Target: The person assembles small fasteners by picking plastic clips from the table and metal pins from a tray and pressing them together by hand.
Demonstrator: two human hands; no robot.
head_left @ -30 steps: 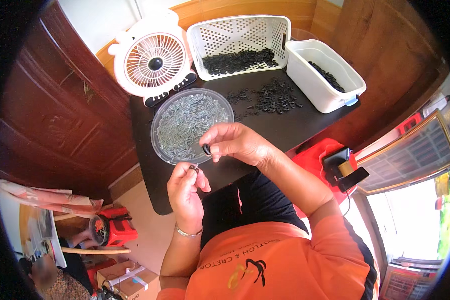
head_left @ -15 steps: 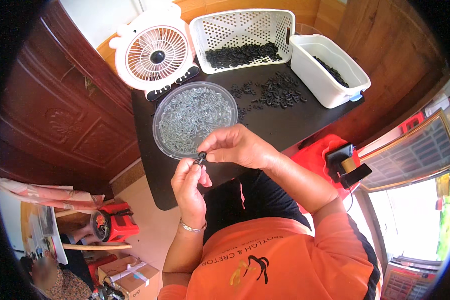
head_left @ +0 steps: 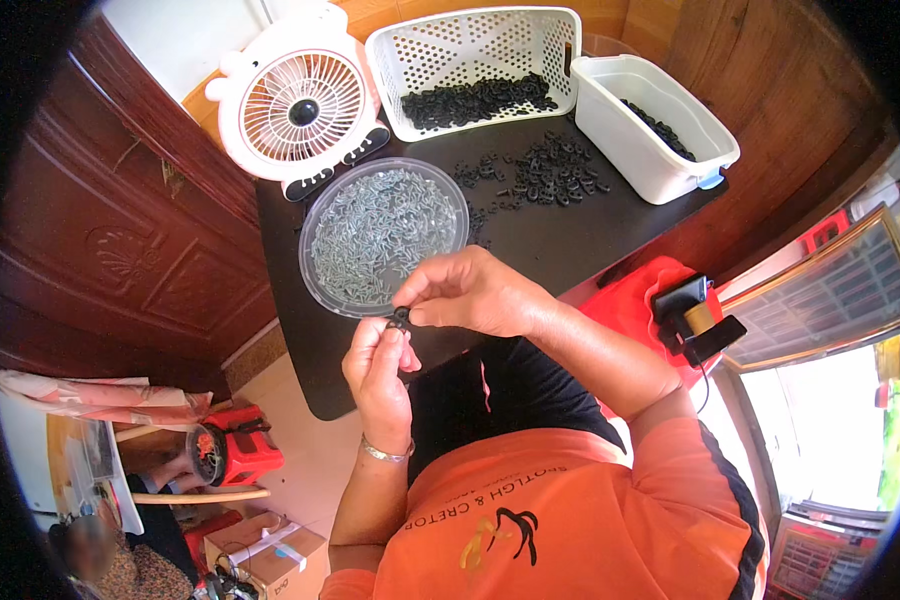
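My left hand pinches a small black part between thumb and fingertips at the table's near edge. The part looks ring-like, but its exact kind is too small to make out. My right hand comes over from the right, its thumb and forefinger closed on the top of the same part. Just beyond my hands sits a round clear tub full of small silvery screws. Loose black parts lie heaped on the dark table, right of the tub.
At the back stand a white perforated basket and a white bin, both holding black parts. A white fan is behind the tub. Right of the table is a red stool with a black device. A person is at lower left.
The whole view has shifted slightly, with the table's things a little higher and further left. Both hands keep their grip on the small black part, barely moved.
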